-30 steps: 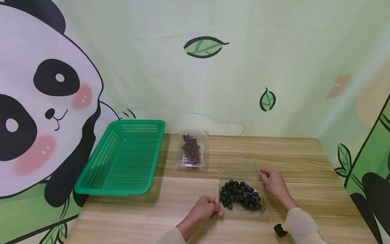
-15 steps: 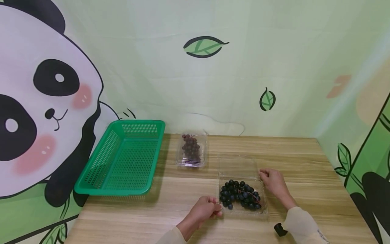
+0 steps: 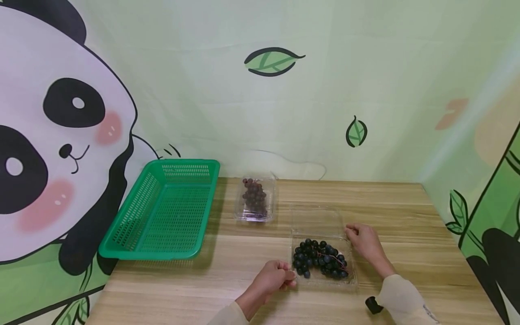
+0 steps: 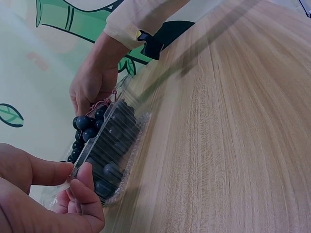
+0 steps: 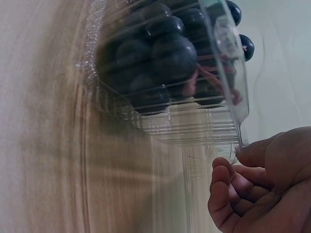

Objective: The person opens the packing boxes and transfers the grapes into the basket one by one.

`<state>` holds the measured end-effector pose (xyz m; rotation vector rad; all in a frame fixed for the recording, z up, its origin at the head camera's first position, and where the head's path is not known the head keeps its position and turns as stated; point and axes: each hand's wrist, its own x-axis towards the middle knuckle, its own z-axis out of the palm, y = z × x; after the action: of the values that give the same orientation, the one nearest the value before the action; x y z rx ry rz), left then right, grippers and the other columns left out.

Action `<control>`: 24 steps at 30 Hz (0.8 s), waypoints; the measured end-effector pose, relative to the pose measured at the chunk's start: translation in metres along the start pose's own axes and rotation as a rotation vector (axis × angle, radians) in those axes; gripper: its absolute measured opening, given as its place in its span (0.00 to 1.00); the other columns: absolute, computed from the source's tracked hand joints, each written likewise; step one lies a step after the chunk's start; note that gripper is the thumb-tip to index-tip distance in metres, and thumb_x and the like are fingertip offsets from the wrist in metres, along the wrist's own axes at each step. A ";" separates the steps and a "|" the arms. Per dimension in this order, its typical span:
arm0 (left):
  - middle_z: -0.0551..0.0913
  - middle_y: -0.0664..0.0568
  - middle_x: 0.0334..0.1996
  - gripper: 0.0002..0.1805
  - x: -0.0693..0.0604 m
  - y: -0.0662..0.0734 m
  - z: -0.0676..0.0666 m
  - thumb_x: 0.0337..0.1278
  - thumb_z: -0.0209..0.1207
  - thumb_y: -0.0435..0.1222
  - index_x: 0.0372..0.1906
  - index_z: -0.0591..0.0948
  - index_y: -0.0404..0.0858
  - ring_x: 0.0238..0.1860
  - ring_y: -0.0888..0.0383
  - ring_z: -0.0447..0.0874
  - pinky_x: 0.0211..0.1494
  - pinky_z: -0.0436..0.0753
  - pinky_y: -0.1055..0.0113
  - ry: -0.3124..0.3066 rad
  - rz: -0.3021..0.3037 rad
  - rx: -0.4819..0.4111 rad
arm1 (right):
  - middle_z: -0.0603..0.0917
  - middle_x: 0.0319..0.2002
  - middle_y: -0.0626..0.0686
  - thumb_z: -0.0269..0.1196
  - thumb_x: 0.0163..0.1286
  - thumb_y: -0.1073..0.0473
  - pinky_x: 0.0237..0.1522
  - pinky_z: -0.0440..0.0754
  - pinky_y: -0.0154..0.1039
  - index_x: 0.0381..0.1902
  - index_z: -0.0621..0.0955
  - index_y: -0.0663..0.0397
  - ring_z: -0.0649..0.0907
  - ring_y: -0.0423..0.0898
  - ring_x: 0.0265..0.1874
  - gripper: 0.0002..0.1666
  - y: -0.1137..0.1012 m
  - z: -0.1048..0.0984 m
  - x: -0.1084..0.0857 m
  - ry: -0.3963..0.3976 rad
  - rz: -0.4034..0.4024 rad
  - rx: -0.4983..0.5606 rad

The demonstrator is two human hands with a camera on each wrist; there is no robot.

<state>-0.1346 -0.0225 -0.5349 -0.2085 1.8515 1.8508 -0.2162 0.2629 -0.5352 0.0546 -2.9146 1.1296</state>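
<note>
A clear plastic clamshell box (image 3: 325, 283) rests on the table with its lid (image 3: 317, 221) folded back toward the wall. Dark grapes (image 3: 318, 259) on a reddish stem lie in its base. My left hand (image 3: 273, 279) pinches the near left rim between thumb and fingers, as the left wrist view shows closely. At the far right corner, near the lid hinge, my right hand (image 3: 365, 243) pinches the rim; in the right wrist view the thumb (image 5: 257, 151) presses on the edge with the fingers below.
A green plastic basket (image 3: 199, 246) stands at the left of the wooden table (image 3: 406, 216). Toward the back, another clear box (image 3: 271, 212) contains reddish-brown grapes (image 3: 255, 198). The wall (image 3: 284, 126) with a panda print rises behind the table's back edge.
</note>
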 end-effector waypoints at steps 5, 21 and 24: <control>0.84 0.45 0.31 0.06 -0.001 0.001 0.000 0.67 0.58 0.24 0.35 0.74 0.35 0.25 0.63 0.81 0.29 0.74 0.73 0.004 0.005 0.003 | 0.87 0.34 0.61 0.60 0.77 0.64 0.27 0.75 0.39 0.54 0.81 0.78 0.76 0.44 0.23 0.19 0.001 0.000 0.000 0.007 -0.009 -0.005; 0.84 0.45 0.31 0.05 0.001 -0.001 0.000 0.68 0.59 0.26 0.36 0.74 0.35 0.25 0.62 0.81 0.29 0.74 0.72 -0.003 -0.012 0.006 | 0.87 0.41 0.67 0.62 0.76 0.62 0.37 0.85 0.52 0.54 0.82 0.78 0.86 0.60 0.40 0.20 -0.010 -0.008 -0.014 0.008 -0.046 -0.015; 0.83 0.46 0.31 0.05 0.002 -0.002 0.000 0.68 0.59 0.26 0.37 0.74 0.35 0.26 0.62 0.81 0.29 0.74 0.72 0.001 -0.016 0.006 | 0.87 0.40 0.65 0.63 0.76 0.62 0.34 0.85 0.48 0.54 0.82 0.77 0.86 0.58 0.39 0.19 -0.013 -0.010 -0.018 0.002 -0.040 -0.009</control>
<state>-0.1354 -0.0221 -0.5371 -0.2212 1.8509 1.8342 -0.1975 0.2606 -0.5196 0.1116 -2.9024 1.1106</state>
